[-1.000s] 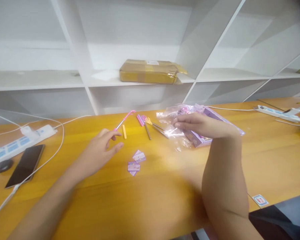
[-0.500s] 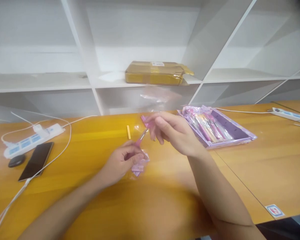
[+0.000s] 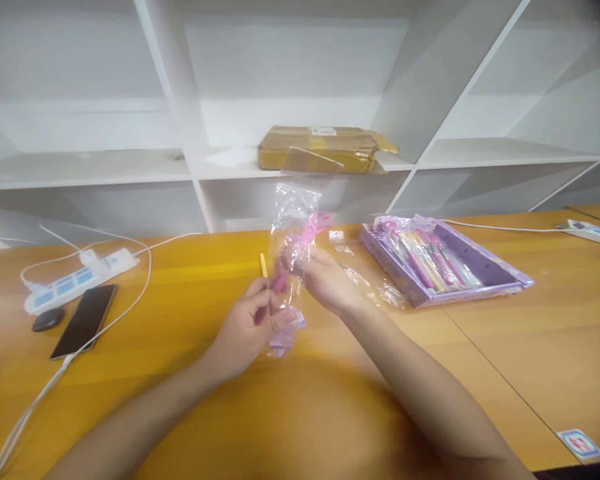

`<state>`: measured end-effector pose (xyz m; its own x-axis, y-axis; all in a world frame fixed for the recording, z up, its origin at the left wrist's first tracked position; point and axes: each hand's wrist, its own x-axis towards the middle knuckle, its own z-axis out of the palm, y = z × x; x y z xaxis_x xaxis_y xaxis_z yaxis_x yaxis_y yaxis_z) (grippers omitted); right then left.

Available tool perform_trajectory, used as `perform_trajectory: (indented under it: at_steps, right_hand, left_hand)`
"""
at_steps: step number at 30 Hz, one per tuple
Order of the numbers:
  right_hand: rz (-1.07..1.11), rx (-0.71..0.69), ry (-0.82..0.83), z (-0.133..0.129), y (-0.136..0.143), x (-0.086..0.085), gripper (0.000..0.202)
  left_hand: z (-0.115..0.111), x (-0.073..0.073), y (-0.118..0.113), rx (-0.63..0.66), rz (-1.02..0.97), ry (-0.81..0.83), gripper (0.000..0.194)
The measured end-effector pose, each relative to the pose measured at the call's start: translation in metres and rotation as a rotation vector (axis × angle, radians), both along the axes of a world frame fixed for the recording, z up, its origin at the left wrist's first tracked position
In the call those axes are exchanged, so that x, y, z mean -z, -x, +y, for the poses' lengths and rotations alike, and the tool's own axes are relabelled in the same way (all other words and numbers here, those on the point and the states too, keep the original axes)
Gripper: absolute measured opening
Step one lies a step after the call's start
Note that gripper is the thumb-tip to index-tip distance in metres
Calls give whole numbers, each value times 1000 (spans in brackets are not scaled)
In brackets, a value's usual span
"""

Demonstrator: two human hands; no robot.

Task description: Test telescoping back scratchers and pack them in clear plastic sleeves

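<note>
Near the centre, my left hand (image 3: 250, 323) is closed around a slim pink tool (image 3: 280, 283), its upper part behind plastic, and the purple-printed lower end of a clear plastic bag (image 3: 296, 207). The bag stands upright between my hands. My right hand (image 3: 327, 277) is bent inward behind the bag, close to the tool's upper end. Its fingertips are blurred and partly covered, so their grip is unclear. A bright pink looped shape (image 3: 317, 227) shows just above my right hand, smeared by motion. A short yellow stick (image 3: 263, 265) lies on the table behind my left hand.
Right of my hands, a purple box (image 3: 480, 297) holds several bagged pens or brushes; clear wrappers (image 3: 370, 283) lie beside it. To the left are a power strip (image 3: 80, 280), a mouse (image 3: 49, 319), a phone (image 3: 84, 321) and white cables. A taped carton (image 3: 315, 150) sits on the shelf.
The clear bag now stands upright in front of my right hand. My right hand has dropped lower and turned inward behind it. The pink tool's metal part, bare before, is now obscured.
</note>
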<state>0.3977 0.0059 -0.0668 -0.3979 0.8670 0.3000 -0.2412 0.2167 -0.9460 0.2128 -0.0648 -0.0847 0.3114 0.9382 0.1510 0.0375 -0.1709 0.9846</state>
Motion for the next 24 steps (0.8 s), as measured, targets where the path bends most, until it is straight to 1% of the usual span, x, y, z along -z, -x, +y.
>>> perform_trajectory:
  at_steps: [2,3,4,5,7,9,10,13,15,17,19,24]
  right_hand:
    - [232,79,35,3,-3,-2,48]
    - [315,117,48,4,-7,-5,48]
    - [356,144,61,3,-12,-9,47]
    - [347,145,74,1,-17,-13,45]
    - [223,90,85,-9,-23,-20,40]
    - [21,28,56,-25,-24,-25,44]
    - [-91,19,20,-35,-22,-28,48]
    - [-430,-4,-157,-63,-13,-34,50]
    - [-623,-91,-286,-76,-7,-39,47]
    - [-773,-153,-376,-84,-3,-43,45]
    - [-871,-117,-431,-87,0,-44,44]
    - [-969,113,-590,-82,0,-39,37]
  left_hand:
    - [5,-1,5,-106,-30,-69,34]
    - [8,-2,9,-160,-69,-85,32]
    - [12,-4,12,-203,-122,-88,30]
    - [14,-6,16,-238,-186,-81,29]
    - [19,-11,23,-291,-317,-58,28]
    - [21,-16,29,-346,-423,-51,30]
    - [22,-19,31,-376,-461,-58,31]
    - [23,-26,35,-439,-523,-102,32]
    - [23,-30,36,-459,-550,-120,33]
    - [22,-33,36,-472,-577,-118,36]
    - [21,-35,36,-479,-596,-108,38]
    - [21,-37,37,-462,-649,-87,28]
